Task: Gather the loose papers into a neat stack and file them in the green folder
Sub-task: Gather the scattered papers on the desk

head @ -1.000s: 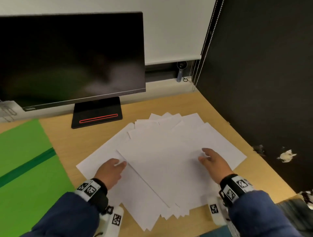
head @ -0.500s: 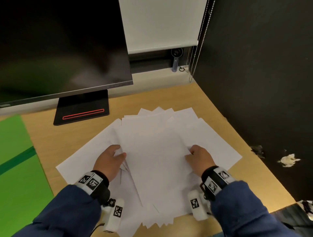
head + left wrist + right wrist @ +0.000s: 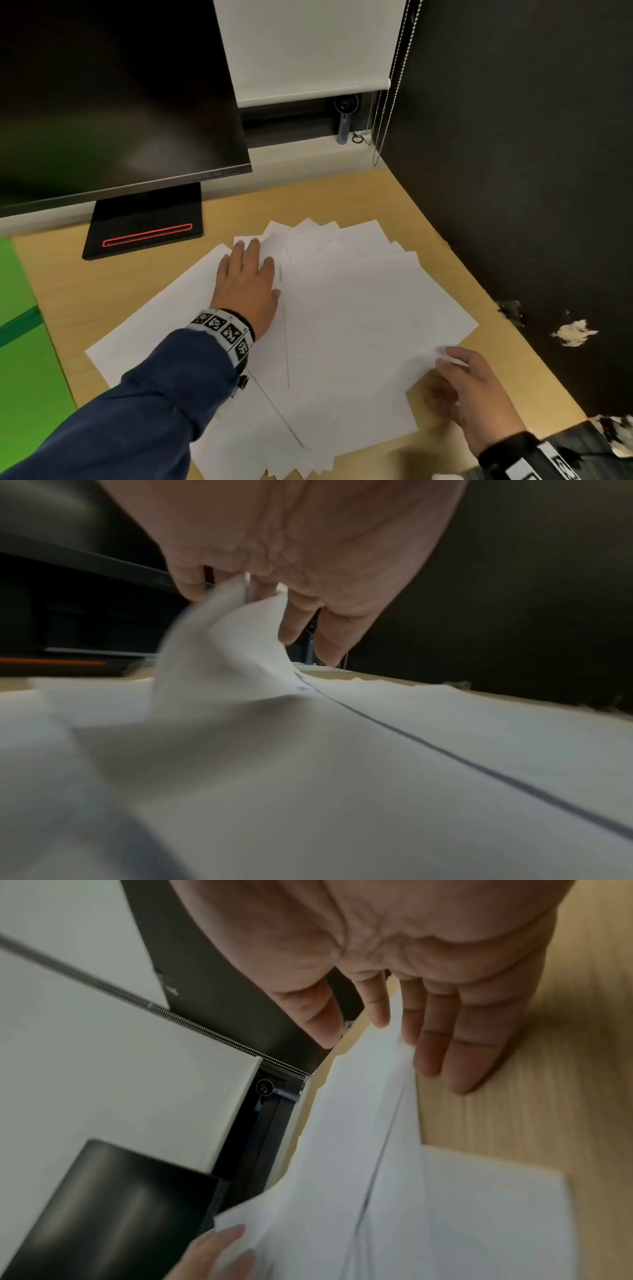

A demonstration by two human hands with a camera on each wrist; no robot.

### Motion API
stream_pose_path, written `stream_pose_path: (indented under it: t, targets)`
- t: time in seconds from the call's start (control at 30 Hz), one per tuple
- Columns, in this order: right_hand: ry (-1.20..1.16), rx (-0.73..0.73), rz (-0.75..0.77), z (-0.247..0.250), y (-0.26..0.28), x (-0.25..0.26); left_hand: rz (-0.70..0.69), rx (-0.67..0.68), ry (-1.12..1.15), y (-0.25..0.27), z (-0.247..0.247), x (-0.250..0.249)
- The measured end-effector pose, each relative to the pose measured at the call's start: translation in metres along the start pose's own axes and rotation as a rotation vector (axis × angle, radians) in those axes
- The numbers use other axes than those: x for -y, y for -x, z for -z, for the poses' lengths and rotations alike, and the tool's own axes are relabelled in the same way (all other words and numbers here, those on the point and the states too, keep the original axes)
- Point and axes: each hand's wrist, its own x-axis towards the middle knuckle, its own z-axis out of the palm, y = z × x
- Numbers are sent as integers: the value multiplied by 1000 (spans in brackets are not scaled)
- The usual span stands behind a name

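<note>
Several loose white papers point(image 3: 359, 325) lie fanned out on the wooden desk point(image 3: 113, 294). My left hand point(image 3: 248, 260) reaches over their far left corner, fingers straight, and a sheet corner point(image 3: 226, 647) bends up against the fingertips. My right hand point(image 3: 452, 370) is at the papers' right near edge; its straight fingers point(image 3: 459, 1047) lie against the edge of the sheets point(image 3: 377, 1123) on the desk, and the thumb stays apart from them. The green folder point(image 3: 24, 359) lies flat at the left edge of the head view, away from both hands.
A black monitor point(image 3: 113, 96) on its stand point(image 3: 144, 222) is behind the papers to the left. A black partition wall point(image 3: 513, 154) runs along the right side of the desk. Blind cords point(image 3: 387, 102) hang in the back corner.
My left hand has slid forward from the papers' left edge to their far corner. My right hand has drawn back from mid-sheet to the right near edge. The sheets overlap more.
</note>
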Motion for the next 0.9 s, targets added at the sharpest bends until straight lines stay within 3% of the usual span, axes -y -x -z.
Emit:
stream_pose_path:
  t: [0.1, 0.2, 0.33, 0.53, 0.7, 0.9]
  targets:
    - [-223, 57, -85, -4, 1, 2, -45, 5, -61, -12, -6, -13]
    - [-301, 67, -69, -8, 0, 1, -43, 89, -38, -21, -9, -22]
    - [-334, 98, -37, -14, -2, 1, 20, 250, 190, -39, -9, -26]
    - [-348, 132, -4, -17, -5, 0, 16, 306, 195, -58, 3, -30]
    - [-363, 146, 17, -17, -7, -2, 65, 350, 166, -43, 8, -21]
    - [-344, 157, 27, -18, -6, -2, 212, 467, 399, -32, 9, -15]
